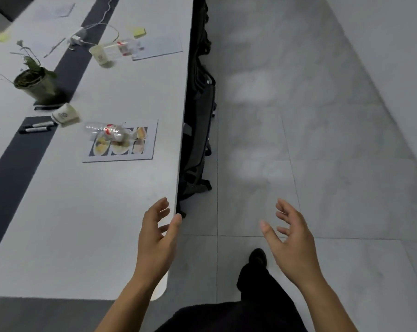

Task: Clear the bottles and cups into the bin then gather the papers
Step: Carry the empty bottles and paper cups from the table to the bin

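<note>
A clear plastic bottle (109,131) with a red label lies on its side on a printed paper (121,144) with food pictures. A white paper cup (65,115) lies tipped over beside it. Farther back stands another paper cup (100,55), next to a second clear bottle (122,46) that lies partly on another paper (159,46). More sheets lie at the far end (59,9). My left hand (158,232) hovers open over the table's near right corner. My right hand (290,236) is open above the floor. No bin is in view.
The long white table (83,212) has a dark centre strip. A potted plant (36,83), black markers (36,128), a charger with cable (79,37) and yellow sticky notes (139,32) are on it. Dark chairs (199,111) line its right edge. Tiled floor (322,116) stretches right.
</note>
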### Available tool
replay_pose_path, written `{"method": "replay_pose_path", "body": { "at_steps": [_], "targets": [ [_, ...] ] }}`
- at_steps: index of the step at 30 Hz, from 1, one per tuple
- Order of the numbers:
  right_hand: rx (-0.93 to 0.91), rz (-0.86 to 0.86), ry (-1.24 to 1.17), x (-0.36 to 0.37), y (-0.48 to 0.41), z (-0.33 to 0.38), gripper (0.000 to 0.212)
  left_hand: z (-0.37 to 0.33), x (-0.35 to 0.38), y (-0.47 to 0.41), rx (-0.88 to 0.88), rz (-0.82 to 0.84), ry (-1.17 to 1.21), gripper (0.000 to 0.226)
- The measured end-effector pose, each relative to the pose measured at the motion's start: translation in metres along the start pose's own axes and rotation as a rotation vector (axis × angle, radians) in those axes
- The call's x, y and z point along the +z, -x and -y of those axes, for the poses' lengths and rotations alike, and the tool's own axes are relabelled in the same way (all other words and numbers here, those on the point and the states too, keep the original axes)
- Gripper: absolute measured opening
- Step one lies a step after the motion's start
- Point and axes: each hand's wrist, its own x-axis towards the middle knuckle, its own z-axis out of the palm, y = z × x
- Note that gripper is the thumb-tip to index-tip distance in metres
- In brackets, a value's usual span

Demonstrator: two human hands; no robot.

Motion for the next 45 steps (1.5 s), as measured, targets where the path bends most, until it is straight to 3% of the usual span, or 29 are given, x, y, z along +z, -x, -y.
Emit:
{"method": "replay_pose_path", "body": {
  "at_steps": [7,12,20,30,40,45],
  "targets": [
    [-0.233,0.313,0.101,-0.007,-0.183,0.085,0.063,-0.083,0.025,-0.095,0.001,-0.346,0.025,0.049],
    [-0.348,0.465,0.106,0.045,-0.262,0.129,0.062,-0.080,0.023,-0.139,-0.077,-0.526,0.077,0.048],
    [-0.406,0.695,0.223,0.146,-0.341,0.170,0.058,-0.030,0.016,-0.211,-0.268,-0.625,0.187,0.045],
    [-0.451,0.844,0.309,0.244,-0.453,0.240,0.059,-0.010,-0.009,-0.336,-0.393,-0.729,0.213,0.045],
    [-0.500,1.284,0.416,0.383,-0.542,0.257,0.061,0.002,0.000,-0.408,-0.757,-1.008,0.224,0.047],
    [-0.598,1.371,0.437,0.479,-0.576,0.258,0.063,0.042,-0.010,-0.475,-0.845,-1.084,0.279,0.060]
  ]
}}
